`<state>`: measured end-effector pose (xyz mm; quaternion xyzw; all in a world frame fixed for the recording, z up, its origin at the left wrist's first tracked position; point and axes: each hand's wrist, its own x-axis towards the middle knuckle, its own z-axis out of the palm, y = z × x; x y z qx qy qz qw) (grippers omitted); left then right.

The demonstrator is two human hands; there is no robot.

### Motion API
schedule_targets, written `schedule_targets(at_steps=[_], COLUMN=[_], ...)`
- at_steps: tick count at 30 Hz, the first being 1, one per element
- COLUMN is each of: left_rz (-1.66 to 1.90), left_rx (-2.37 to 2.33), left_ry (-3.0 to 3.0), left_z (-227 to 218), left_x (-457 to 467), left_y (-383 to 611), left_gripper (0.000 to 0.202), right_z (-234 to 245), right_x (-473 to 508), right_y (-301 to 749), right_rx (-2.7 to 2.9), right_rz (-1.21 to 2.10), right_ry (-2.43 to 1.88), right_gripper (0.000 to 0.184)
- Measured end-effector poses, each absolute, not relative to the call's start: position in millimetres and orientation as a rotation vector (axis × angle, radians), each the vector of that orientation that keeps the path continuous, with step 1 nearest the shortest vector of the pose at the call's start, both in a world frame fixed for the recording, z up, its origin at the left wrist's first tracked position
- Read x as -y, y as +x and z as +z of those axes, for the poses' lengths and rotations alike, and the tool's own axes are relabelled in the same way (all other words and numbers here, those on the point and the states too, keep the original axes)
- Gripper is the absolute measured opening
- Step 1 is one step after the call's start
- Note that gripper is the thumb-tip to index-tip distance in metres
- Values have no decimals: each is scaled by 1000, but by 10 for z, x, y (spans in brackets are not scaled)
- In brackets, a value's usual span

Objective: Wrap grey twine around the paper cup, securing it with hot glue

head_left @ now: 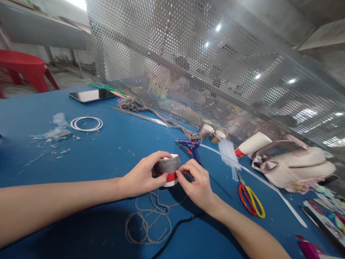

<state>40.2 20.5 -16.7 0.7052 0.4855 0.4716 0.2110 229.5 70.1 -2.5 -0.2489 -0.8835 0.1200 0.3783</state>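
A small paper cup (169, 168) lies on the blue table (113, 151), its upper part wound with grey cord and a red band showing at its lower edge. My left hand (142, 175) grips the cup from the left, thumb and fingers wrapped round it. My right hand (196, 183) pinches the grey cord against the cup's right side. Loose grey cord (147, 221) trails from the cup in loops toward me. A blue glue gun (192, 146) stands just behind my right hand.
Red and yellow scissors (251, 199) lie to the right, beside a pink bag (291, 165) and a white cup with a red base (252, 144). A phone (91, 95), white rings (86, 123), a grey cord bundle (134, 105) and a perforated metal screen (215, 64) stand farther back.
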Motion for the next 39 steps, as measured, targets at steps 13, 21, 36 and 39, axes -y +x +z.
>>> schedule_targets(at_steps=[13, 21, 36, 39], left_rz=[1249, 1216, 1237, 1243], left_rx=[-1302, -1264, -1256, -1238], left_ry=[1840, 1775, 1801, 1811], left_z=[-64, -71, -71, -84], left_x=[-184, -197, -199, -204], left_y=[361, 340, 307, 289], left_gripper=[28, 24, 27, 26], right_z=[-26, -10, 14, -28], right_x=[-706, -691, -685, -737], right_y=[2296, 2282, 2244, 2233], right_rx=[2242, 2232, 2040, 1923], right_rz=[316, 384, 844, 1078], right_ry=[-640, -640, -874, -960], right_gripper=[12, 13, 12, 27])
